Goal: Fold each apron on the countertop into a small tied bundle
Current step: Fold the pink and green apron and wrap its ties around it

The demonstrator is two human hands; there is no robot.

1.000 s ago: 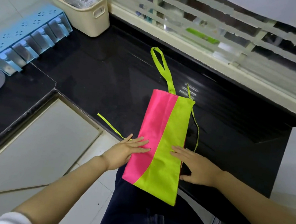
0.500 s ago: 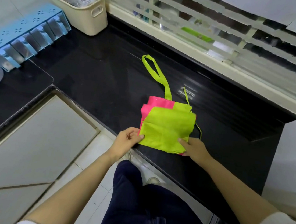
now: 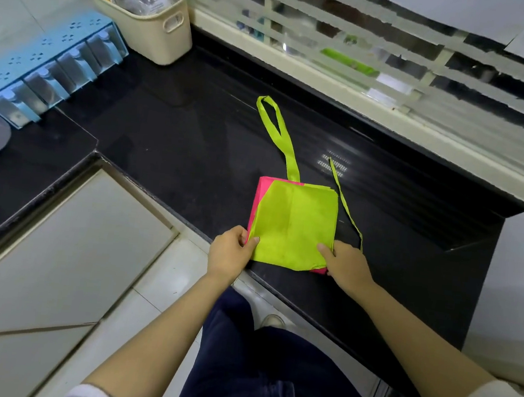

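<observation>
A pink and lime-green apron (image 3: 295,223) lies folded into a rough square near the front edge of the black countertop (image 3: 169,143). Its green neck loop (image 3: 276,128) stretches away toward the window, and a thin green tie (image 3: 347,207) trails off its right side. My left hand (image 3: 232,253) pinches the near left corner of the folded apron, thumb on top. My right hand (image 3: 343,261) pinches the near right corner, thumb on the green layer. A pink edge shows along the left side and under the right corner.
A cream basket (image 3: 153,22) with bottles stands at the back left. A blue rack of containers (image 3: 41,68) lines the left wall. A window with frosted strips (image 3: 366,54) runs behind the counter. The countertop ends at the right (image 3: 494,255).
The long apron strip that hung over the counter's edge was folded up on itself into a square. Both hands went from lying flat on it to pinching its near corners.
</observation>
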